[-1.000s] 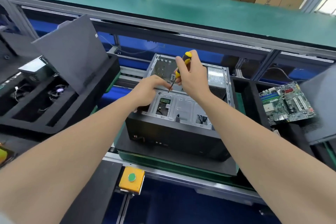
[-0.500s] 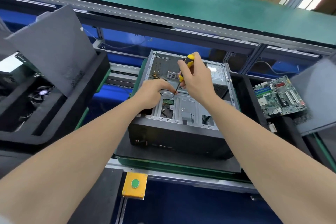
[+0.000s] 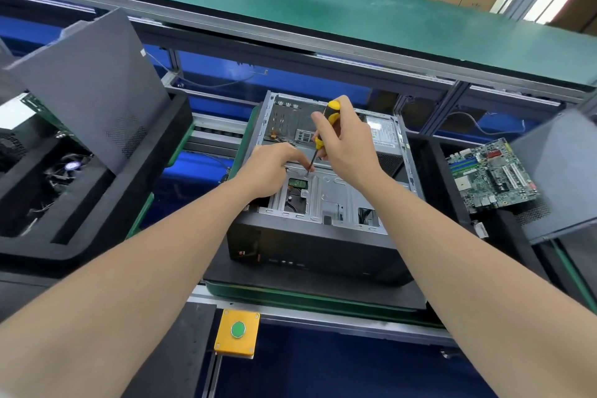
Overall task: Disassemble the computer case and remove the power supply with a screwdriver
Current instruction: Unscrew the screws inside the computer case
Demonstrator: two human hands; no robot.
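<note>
Faces a long green counter [image 3: 323,6] at the back, with the computer case [image 3: 310,245] lying open on a dark pad in front of it. Grips the yellow-and-black screwdriver [image 3: 319,143] in the right hand [image 3: 349,145], fingers curled round the handle above the case, tip down on the metal bracket inside. Rests the left hand [image 3: 271,168] beside that tip, fingers bent; cannot tell whether it pinches anything. Has the power supply [image 3: 384,136] seated in the case's far right corner. Shows a motherboard [image 3: 491,174] right of the case and a leaning grey panel [image 3: 93,97] to its left.
</note>
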